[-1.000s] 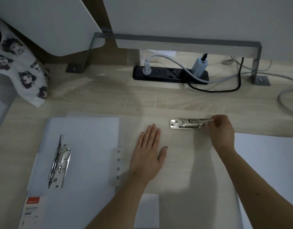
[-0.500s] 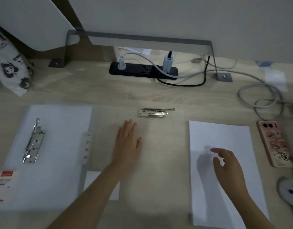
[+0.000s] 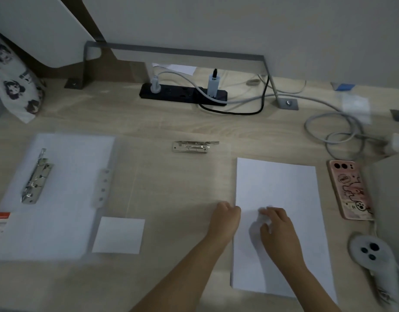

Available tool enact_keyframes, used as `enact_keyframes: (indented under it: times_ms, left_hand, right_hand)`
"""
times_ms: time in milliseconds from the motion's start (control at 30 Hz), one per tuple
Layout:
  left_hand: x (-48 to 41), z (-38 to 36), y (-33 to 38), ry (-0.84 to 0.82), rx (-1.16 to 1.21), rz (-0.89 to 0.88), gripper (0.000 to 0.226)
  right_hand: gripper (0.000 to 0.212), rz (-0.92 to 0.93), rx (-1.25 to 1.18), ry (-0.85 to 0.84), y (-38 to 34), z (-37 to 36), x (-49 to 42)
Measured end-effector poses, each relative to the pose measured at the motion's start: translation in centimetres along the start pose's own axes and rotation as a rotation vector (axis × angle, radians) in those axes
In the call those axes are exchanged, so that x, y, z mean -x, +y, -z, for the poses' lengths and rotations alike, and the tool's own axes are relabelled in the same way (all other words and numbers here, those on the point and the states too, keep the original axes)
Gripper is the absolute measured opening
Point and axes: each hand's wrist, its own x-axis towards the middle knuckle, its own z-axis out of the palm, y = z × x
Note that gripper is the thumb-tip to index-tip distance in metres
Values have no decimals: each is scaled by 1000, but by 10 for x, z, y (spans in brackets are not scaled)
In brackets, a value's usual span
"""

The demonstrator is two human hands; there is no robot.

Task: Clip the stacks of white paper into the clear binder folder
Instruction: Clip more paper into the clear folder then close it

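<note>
On the dim wooden desk (image 3: 194,122), right of the open clear binder folder (image 3: 149,188), both hands, the left hand (image 3: 225,219) curled at its edge and the right hand (image 3: 275,224) with fingers bent on top, gather the paper stack (image 3: 277,183), seemingly to lift it.

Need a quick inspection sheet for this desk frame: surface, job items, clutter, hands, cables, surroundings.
Surface: light wood desk, dim light.
Job's things: clear binder folder lies open and flat; metal clip at its far edge; paper stack on the right; second folder on the left already holds paper under its clip.
Clutter: small white sheet, pink-cased phone, white controller, printed cloth bag.
Grippers: left hand at the stack's left edge; right hand on the stack; grip blurred.
Cables: black power strip with two plugs; grey cable coil.
Surroundings: grey metal bracket, wall behind.
</note>
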Motion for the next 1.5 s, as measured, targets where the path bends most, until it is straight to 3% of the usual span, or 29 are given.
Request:
enact_keyframes:
  times_ms: [267, 433, 633, 867, 1000, 1500]
  left_hand:
    - [-11, -6, 11, -84, -34, 101, 33]
    - [2, -2, -3, -188, 200, 59, 20]
    - [23, -2, -16, -327, 220, -83, 34]
    - [27, -5, -14, -335, 223, -115, 39]
    - [27, -5, -15, -325, 224, -116, 40]
    - [28, -5, -17, -325, 238, -123, 40]
  right_hand:
    - [28, 1, -45, 7, -3, 1, 1]
    - [37, -132, -225, -25, -12, 6, -1]
    - [41, -179, -361, -108, -16, 14, 3]
    - [53, -174, -475, -184, -10, 17, 6]
    - [41, -216, -511, -171, -11, 16, 8]
    - [42, -209, -484, -144, -16, 16, 11]
